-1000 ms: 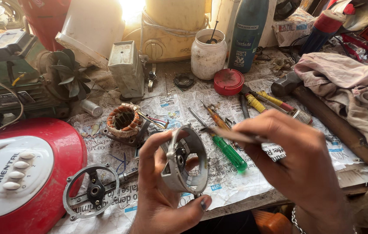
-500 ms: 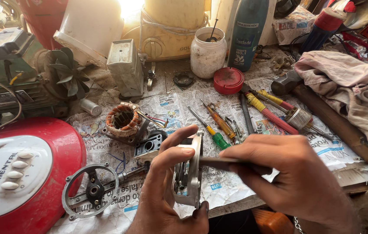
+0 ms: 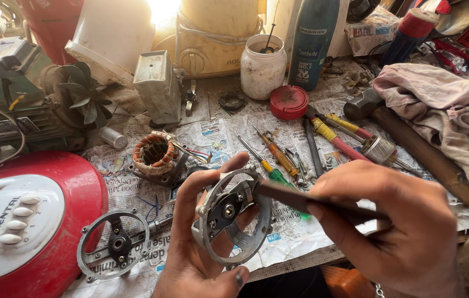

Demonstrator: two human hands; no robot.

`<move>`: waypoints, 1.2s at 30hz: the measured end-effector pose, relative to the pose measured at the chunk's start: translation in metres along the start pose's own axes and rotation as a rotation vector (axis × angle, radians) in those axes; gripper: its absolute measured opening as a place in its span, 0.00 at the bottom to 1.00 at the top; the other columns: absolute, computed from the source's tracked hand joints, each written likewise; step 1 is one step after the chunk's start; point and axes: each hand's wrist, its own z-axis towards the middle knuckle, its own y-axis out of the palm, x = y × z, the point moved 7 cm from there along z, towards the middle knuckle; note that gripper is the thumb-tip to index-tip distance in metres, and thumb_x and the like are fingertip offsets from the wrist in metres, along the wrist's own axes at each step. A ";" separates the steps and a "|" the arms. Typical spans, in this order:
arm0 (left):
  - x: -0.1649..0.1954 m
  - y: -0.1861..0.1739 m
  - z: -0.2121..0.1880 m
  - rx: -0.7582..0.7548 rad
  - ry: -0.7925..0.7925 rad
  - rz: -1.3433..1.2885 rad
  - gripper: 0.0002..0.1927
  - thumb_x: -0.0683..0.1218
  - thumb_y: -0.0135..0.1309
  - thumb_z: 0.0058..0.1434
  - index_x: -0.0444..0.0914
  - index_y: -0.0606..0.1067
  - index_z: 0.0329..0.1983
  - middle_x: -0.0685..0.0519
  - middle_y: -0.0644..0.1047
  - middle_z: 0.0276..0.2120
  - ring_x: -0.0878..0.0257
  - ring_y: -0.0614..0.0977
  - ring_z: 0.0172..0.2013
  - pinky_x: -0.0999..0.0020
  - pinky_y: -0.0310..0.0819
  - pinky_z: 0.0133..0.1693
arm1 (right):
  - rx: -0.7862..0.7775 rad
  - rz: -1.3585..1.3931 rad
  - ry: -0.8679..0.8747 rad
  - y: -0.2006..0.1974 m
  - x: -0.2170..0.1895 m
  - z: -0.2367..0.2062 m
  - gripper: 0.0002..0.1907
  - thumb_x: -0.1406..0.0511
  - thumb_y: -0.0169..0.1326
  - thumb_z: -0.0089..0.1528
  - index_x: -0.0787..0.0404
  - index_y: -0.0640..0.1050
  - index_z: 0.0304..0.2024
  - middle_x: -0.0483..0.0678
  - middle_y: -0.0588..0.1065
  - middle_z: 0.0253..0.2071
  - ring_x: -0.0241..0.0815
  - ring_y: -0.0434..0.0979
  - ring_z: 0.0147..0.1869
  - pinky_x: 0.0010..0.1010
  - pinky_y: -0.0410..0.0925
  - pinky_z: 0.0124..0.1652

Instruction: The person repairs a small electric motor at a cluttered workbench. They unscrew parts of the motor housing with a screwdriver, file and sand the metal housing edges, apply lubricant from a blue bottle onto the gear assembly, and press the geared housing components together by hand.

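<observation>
A cluttered tabletop (image 3: 300, 259) spread with newspaper fills the view from above, crowded with tools and motor parts. At the left edge sits the largest item, a red and white fan base (image 3: 30, 226) with a row of white push buttons. On the right lies a heap of pale cloth (image 3: 449, 110), and beside it a hammer (image 3: 411, 140) with a wooden handle rests at an angle. At the back stand a tall teal bottle (image 3: 314, 41) and a white plastic jar (image 3: 263, 69), with a red lid (image 3: 289, 102) just in front of them.

In the foreground the person's right hand (image 3: 394, 232) has its grip closed on a dark, slim tool (image 3: 300, 200), whose tip touches the part held opposite. The left hand (image 3: 204, 259) has its grip clamped around a round metal motor end cover (image 3: 233, 216), held upright above the near edge of the tabletop, thumb at its lower rim and fingers behind.

To the left of that hand a second round end cover (image 3: 114, 244) lies flat on the newspaper. Behind it sits a copper-wound stator (image 3: 154, 153) with coloured wires trailing right. Screwdrivers (image 3: 278, 157) with orange, green and yellow handles lie between the stator and the hammer.
</observation>
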 end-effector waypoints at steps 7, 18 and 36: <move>-0.005 -0.002 0.000 0.038 -0.098 0.041 0.51 0.37 0.64 0.41 0.41 0.58 0.72 0.39 0.56 0.78 0.45 0.66 0.74 0.44 0.63 0.69 | 0.030 -0.064 -0.187 0.005 -0.018 0.003 0.14 0.75 0.64 0.54 0.64 0.79 0.42 0.54 0.80 0.37 0.40 0.85 0.37 0.28 0.77 0.36; -0.004 -0.001 -0.001 0.066 -0.224 0.039 0.54 0.46 0.78 0.41 0.40 0.62 0.71 0.44 0.55 0.76 0.46 0.67 0.73 0.45 0.68 0.64 | -0.099 0.002 -0.159 0.017 -0.022 0.004 0.15 0.74 0.64 0.53 0.61 0.80 0.43 0.51 0.81 0.36 0.39 0.86 0.36 0.27 0.76 0.35; -0.011 0.000 -0.004 0.006 -0.231 -0.014 0.55 0.50 0.78 0.42 0.39 0.61 0.72 0.42 0.53 0.78 0.46 0.69 0.72 0.45 0.72 0.66 | -0.036 0.022 -0.070 -0.001 -0.020 0.001 0.14 0.73 0.65 0.54 0.56 0.79 0.42 0.48 0.82 0.35 0.38 0.84 0.38 0.27 0.76 0.36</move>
